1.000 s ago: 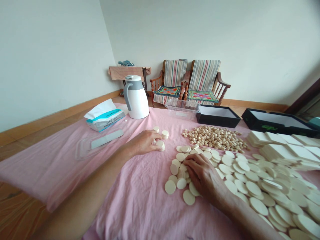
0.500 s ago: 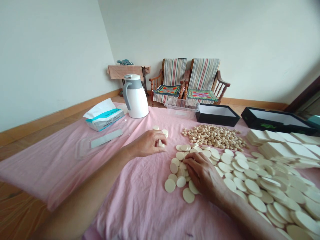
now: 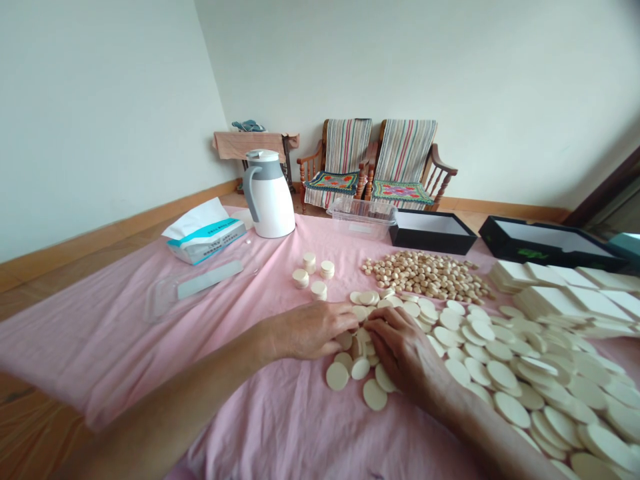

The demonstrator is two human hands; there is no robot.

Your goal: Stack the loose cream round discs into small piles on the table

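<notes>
With both hands, touching the left part of a spread of pale discs [image 3: 501, 375]: left hand [image 3: 314, 329] from the left, fingers half bent; right hand [image 3: 406, 348] from the right, fingers curled down over the discs, just beside the left. Cannot tell whether gripping any disc with either. On the pink cloth [image 3: 280, 421], beyond the left hand, four short stacks [image 3: 319, 291] of discs; behind the spread, a pile of small tan pieces [image 3: 427, 275].
</notes>
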